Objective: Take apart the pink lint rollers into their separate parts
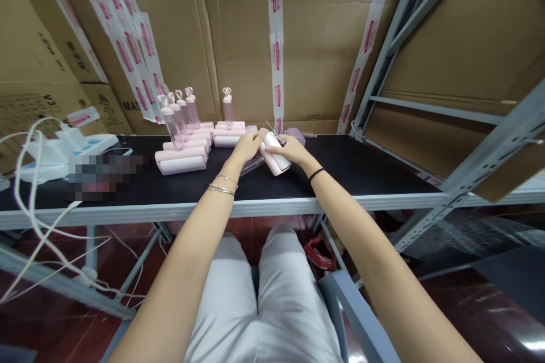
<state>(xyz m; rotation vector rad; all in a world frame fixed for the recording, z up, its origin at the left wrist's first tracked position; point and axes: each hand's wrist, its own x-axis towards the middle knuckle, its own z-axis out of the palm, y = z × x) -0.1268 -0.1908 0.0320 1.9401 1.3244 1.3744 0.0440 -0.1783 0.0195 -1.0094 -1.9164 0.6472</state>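
Note:
My left hand [247, 146] and my right hand [288, 149] meet over the black table top [361, 167], both closed on a white and pink box-shaped device [276, 160] that lies tilted between them. The right hand's fingers also pinch a thin dark tool [276, 133] that points up and left over the device. A clear slim piece [252, 165] lies on the table just under my left wrist. Left of my hands lie several pink and white devices [181, 160] in a row, with several clear pink bottles [176, 116] standing on them.
Taped cardboard sheets [255, 39] wall off the back of the table. A white machine [63, 150] with white cables [29, 193] sits at the left end. Grey metal shelf struts [468, 176] slant across the right. A small mauve block [296, 135] lies behind my right hand.

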